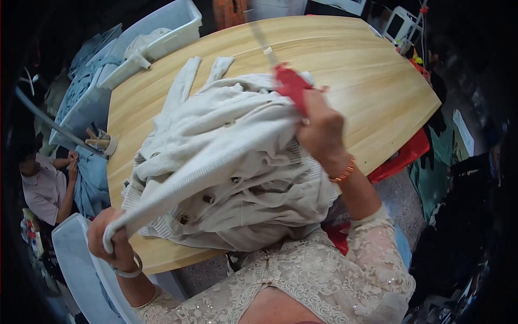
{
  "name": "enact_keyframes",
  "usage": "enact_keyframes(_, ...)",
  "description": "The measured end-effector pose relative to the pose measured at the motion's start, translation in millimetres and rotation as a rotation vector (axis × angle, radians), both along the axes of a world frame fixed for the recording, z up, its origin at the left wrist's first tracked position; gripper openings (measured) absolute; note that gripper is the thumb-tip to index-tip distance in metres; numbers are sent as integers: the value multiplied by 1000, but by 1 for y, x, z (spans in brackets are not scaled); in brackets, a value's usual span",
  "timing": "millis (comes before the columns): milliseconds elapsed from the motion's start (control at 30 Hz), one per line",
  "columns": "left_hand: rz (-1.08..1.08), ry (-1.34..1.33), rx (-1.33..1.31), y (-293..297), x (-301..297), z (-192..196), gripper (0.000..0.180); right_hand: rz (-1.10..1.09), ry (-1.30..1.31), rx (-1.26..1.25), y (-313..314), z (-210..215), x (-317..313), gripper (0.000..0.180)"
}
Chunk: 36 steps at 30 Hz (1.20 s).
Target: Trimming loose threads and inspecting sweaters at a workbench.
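Note:
A heap of off-white knitwear (253, 200), with long sleeves and ribbed edges, covers the near left of the wooden table (372, 81). Round button-like spots show on it. My left hand (110, 240) is closed around the end of a ribbed knit band (189, 178), lifted and pulled taut across the heap. The band's other end runs up to my right hand (322, 129), whose fingers are closed on a bunched red cloth (291, 86). A thin grey strip (260, 35), smeared by motion, sticks out beyond the cloth; its kind is unclear. Whether that hand also grips the band is hidden.
White plastic bins (186, 29) with clothes stand along the far left edge, near a cup of tools (110, 146). Another bin (70, 243) is at my left. A person (46, 186) sits beyond, handling blue cloth. Something red (402, 159) hangs at the table's right edge.

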<state>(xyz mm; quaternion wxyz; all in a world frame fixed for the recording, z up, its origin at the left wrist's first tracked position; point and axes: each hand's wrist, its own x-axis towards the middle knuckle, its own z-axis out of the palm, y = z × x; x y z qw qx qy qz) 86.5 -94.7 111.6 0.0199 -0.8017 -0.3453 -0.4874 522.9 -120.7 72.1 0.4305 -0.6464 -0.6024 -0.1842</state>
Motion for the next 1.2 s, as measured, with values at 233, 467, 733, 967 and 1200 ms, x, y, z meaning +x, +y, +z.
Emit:
enact_keyframes(233, -165, -507, -123, -37, -2, -14, 47, 25, 230, -61, -97, 62, 29, 34)
enact_keyframes(467, 128, -207, -712, 74, -37, -55, 27, 254, 193, -568, -17, 25, 87, 18)
enact_keyframes(733, 171, 215, -198, 52, 98, -51, 31, -352, -247, -583, 3, -42, 125, 23)
enact_keyframes(967, -644, 562, -211, 39, 270, -70, 57, 13, 254, -592, -58, -21, 122, 27)
enact_keyframes(1200, -631, 796, -67, 68, 316, -141, 60, 99, 49, -845, -108, -5, 121, 23)
